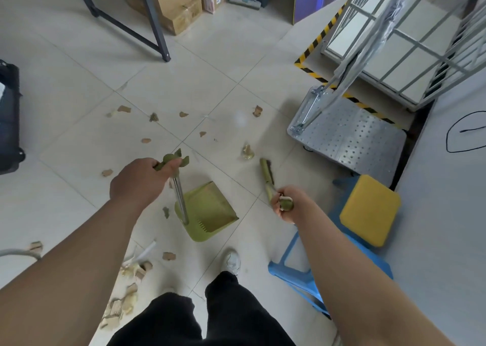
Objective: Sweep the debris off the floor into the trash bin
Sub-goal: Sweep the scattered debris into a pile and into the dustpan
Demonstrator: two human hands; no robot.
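Head view: left hand [136, 181] fisted around dustpan [207, 211] handle, right hand [288, 205] around broom [267, 177].

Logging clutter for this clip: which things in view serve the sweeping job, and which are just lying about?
Job:
left hand on dustpan handle
right hand on broom
cardboard scraps scattered across the floor

Lying about:
blue stool with yellow cushion
platform cart
cardboard boxes

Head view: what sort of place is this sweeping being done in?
Probably a storeroom or workshop back area: stacked cardboard boxes against the far wall, a metal platform trolley, and yellow-black hazard tape on the tiled floor.
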